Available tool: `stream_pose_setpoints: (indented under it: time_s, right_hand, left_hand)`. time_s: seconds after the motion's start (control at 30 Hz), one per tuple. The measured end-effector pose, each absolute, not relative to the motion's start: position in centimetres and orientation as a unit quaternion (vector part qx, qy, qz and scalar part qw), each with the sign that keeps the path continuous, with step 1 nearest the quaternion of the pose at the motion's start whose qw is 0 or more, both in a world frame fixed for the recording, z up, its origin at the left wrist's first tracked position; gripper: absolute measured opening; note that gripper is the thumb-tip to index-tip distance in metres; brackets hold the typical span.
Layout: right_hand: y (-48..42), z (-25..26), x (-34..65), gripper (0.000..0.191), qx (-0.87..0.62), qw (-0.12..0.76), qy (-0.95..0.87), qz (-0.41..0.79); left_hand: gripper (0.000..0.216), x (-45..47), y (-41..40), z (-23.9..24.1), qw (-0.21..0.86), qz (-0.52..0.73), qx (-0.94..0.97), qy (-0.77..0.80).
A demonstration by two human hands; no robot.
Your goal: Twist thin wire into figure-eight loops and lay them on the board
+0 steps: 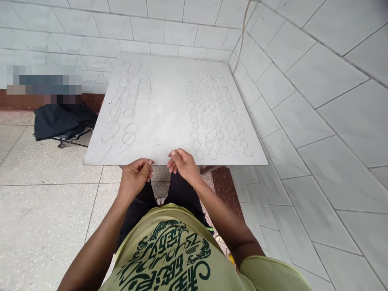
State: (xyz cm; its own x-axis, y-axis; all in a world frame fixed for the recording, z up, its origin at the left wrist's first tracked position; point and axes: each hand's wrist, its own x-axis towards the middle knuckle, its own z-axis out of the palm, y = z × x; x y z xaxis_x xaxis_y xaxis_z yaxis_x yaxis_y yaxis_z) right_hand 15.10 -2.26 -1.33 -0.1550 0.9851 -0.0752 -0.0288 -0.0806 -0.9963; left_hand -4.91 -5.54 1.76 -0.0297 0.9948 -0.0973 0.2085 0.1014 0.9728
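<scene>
At the near edge of a white table, my left hand [138,173] is closed in a pinch on a thin wire [159,155]. The wire curves up from the fingertips into the gap between my hands. To the right, my right hand [183,163] is also closed, thumb against fingers, close to the wire. Whatever is in that pinch is too fine to make out. Looped wires [129,113] lie in columns on the table's left part, some with long straight tails. More columns of looped wires [212,117] cover the right part.
The white table [163,109] stands against a tiled back wall [178,32], with another tiled wall [303,101] along its right. A cable [242,38] hangs down the corner. Dark cloth [57,121] lies over a low folding seat on the left, below a blurred patch.
</scene>
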Motion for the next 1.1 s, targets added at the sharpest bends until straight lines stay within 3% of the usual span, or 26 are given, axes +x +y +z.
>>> stream_pose_setpoints:
  time_s: [0.37, 0.63, 0.8, 1.1]
  right_hand:
    - [-1.2, -3.0, 14.2, 0.022, -0.499, 0.421, -0.704, 0.281]
    - [0.0, -3.8, 14.4, 0.024, -0.495, 0.435, -0.68, 0.321]
    - [0.0, -4.2, 14.8, 0.022, -0.473, 0.451, -0.674, 0.345]
    - [0.3, -4.4, 14.7, 0.017, -0.45, 0.45, -0.707, 0.308]
  left_hand:
    - [0.014, -2.7, 10.6, 5.2, 0.485, 0.403, 0.483, 0.607]
    - [0.017, 1.7, 21.4, 5.6, 0.52, 0.364, 0.449, 0.629]
    - [0.042, 5.1, 27.5, 5.4, 0.532, 0.315, 0.446, 0.647]
    - [0.042, 8.8, 35.6, 5.4, 0.504, 0.273, 0.51, 0.641]
